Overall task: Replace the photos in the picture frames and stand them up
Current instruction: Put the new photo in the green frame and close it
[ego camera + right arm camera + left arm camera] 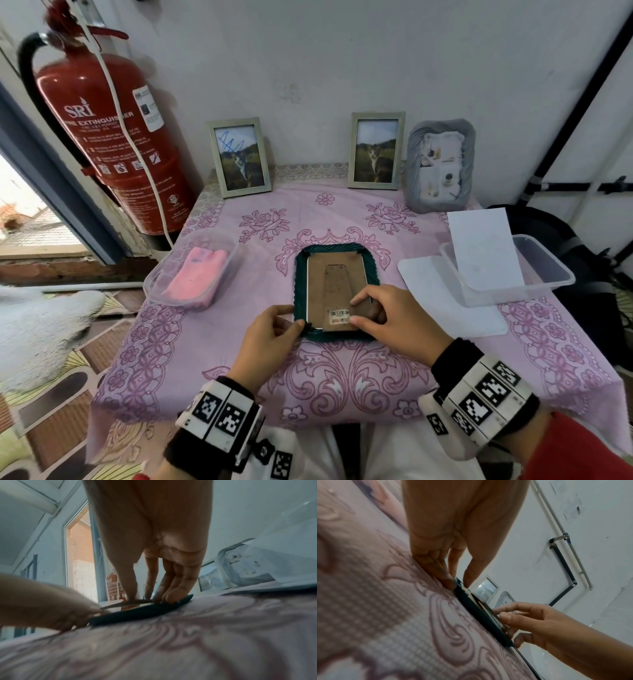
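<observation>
Green frame [337, 294] lies face down on the pink tablecloth [342, 383], near the front edge, between the tub with the pink cloth [191, 270] and the clear tub [507, 270] holding white sheets. Brown backing board [337, 291] faces up; its near edge looks slightly raised out of the frame in the right wrist view.

Risks, as judged from here:
- Board pried from one corner only could bend or crease (it looks like thin card).
- Frame could skid on the cloth if the steadying hand loosens.
- Glass or photo under the board might shift or drop out when the board lifts; neither is visible now.

Left hand [270, 329]: thumb and fingertips pinch the near left corner of the frame, fingers curled, holding it down against the cloth.

Right hand [390, 315]: fingers bent, tips on the board's near right part, thumb by the barcode sticker [339, 313]; it seems to grip the board's edge, lifting.
</observation>
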Action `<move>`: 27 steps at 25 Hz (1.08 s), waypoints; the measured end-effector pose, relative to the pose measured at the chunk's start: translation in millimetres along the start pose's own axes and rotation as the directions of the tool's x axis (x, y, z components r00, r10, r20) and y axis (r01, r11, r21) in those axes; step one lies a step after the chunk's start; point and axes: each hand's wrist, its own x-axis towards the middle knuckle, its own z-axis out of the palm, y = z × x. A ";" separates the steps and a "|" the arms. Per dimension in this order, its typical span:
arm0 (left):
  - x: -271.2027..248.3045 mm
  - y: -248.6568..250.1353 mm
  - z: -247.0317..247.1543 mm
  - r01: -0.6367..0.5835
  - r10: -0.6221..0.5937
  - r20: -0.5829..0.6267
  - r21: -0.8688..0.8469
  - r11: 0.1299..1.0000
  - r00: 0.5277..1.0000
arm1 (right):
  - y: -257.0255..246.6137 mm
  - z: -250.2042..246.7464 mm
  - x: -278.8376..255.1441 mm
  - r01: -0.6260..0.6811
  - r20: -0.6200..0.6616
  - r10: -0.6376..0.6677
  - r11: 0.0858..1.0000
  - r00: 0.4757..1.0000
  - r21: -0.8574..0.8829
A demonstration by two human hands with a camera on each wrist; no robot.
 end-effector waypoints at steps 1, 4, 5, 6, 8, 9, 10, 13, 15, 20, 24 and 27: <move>2.3 0.3 2.2 0.006 -0.006 0.002 0.010 1.000 1.000 | -1.7 2.3 1.8 0.005 0.008 -0.005 0.999 1.000 -0.042; 3.3 4.6 7.8 0.030 -0.035 -0.045 -0.105 0.994 0.998 | -7.1 6.9 7.2 0.037 0.036 -0.034 0.995 0.999 -0.097; 2.3 6.7 7.8 0.033 -0.042 -0.040 -0.203 0.979 0.998 | -8.5 6.6 9.5 0.049 0.045 -0.046 0.996 0.998 -0.079; 0.1 10.6 7.8 0.032 -0.038 -0.014 -0.320 0.947 0.999 | -10.1 5.4 12.0 0.059 0.053 -0.056 0.997 0.997 -0.058; -5.4 20.6 6.3 0.005 0.016 0.039 -0.504 0.864 0.999 | -16.2 1.1 17.5 0.069 0.048 -0.068 0.997 0.997 -0.022; -7.1 25.5 5.6 -0.026 0.060 0.046 -0.548 0.836 0.997 | -20.7 -1.7 20.6 0.069 0.023 -0.068 0.998 0.997 -0.001; -8.3 31.2 5.9 -0.066 0.110 0.043 -0.571 0.818 0.993 | -25.5 -5.2 24.2 0.074 -0.017 -0.074 0.997 0.997 0.013; -11.1 47.1 8.9 -0.229 0.264 -0.014 -0.547 0.805 0.964 | -44.1 -18.0 35.5 0.116 -0.202 -0.098 0.990 0.974 0.079; -11.8 58.0 9.7 -0.367 0.381 -0.068 -0.461 0.808 0.922 | -58.2 -27.4 42.1 0.135 -0.314 -0.061 0.966 0.947 0.220; -9.7 76.4 17.0 -0.582 0.567 -0.130 -0.206 0.787 0.813 | -73.5 -42.0 50.5 0.241 -0.459 0.014 0.837 0.888 0.491; -4.0 78.7 20.2 -0.653 0.644 -0.120 -0.061 0.755 0.756 | -67.3 -43.2 50.9 0.315 -0.511 0.043 0.742 0.859 0.592; 1.3 79.6 19.7 -0.668 0.664 -0.099 -0.016 0.744 0.742 | -60.4 -44.1 52.5 0.326 -0.537 0.099 0.699 0.838 0.637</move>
